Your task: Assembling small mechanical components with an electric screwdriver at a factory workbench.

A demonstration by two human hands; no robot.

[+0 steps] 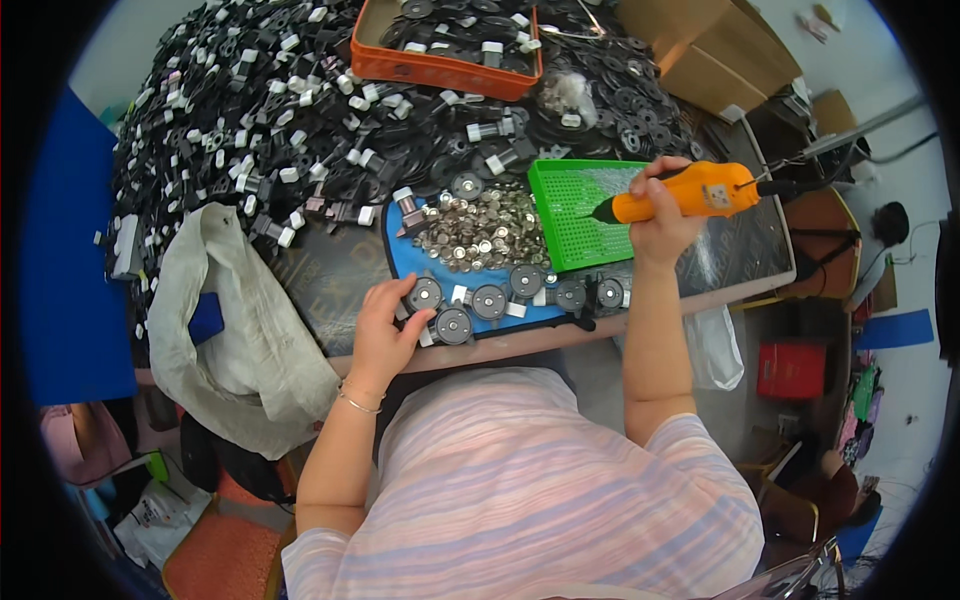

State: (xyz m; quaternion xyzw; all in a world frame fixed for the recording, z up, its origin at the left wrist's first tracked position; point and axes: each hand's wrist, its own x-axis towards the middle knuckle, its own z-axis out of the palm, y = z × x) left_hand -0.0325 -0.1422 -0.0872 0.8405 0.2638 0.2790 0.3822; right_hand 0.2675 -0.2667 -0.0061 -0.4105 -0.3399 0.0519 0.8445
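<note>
The person wears a short-sleeved shirt (520,480) with pink, lilac and white stripes, and a thin bracelet (358,400) on the left wrist.

At frame centre lies a heap of small shiny silver metal discs (480,232). Right of it sit a perforated green plastic tray (570,215) and a smooth orange plastic power screwdriver (690,193) (slightly glossy). A crumpled matt grey cloth bag (235,330) sits lower left.

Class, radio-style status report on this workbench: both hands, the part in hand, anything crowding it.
Left hand on a round black disc part, front row. Right hand gripping orange electric screwdriver, raised over green tray. Pile of silver discs close behind the row.
</note>
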